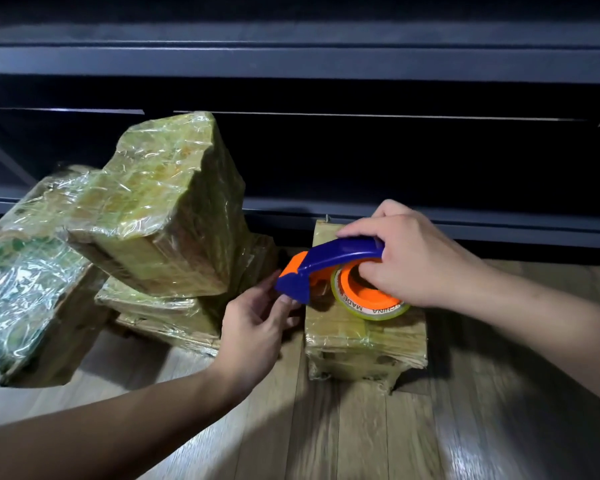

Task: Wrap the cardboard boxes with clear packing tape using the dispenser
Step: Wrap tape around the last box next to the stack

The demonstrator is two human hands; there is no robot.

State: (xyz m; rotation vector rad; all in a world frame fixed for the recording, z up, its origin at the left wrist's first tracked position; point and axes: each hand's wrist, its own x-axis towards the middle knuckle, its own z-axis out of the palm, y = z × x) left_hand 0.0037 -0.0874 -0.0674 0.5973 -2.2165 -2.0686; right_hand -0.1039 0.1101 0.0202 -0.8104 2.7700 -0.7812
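Tape dispenser, blue with orange parts, rests on top of a small cardboard box that stands on the wooden floor right of centre. The right hand grips the dispenser's curved blue handle from above, its fingers curled under the handle and into the orange core of the clear tape roll. The roll lies against the box's top face, which already shows glossy bands of tape, as do the near and side faces.

The left hand reaches in from the near left. Its thumb and forefinger close on the blue front end of the dispenser, at the box's left edge, with the other fingers loosely curled below. Whether a strip of tape sits between those fingertips cannot be told.

Left of this stands a pile of wrapped boxes, shiny with crinkled film. A tilted box leans on top, a flatter box lies beneath it, and a large box with a green print sits at the far left edge. Behind everything runs a dark shelving unit.
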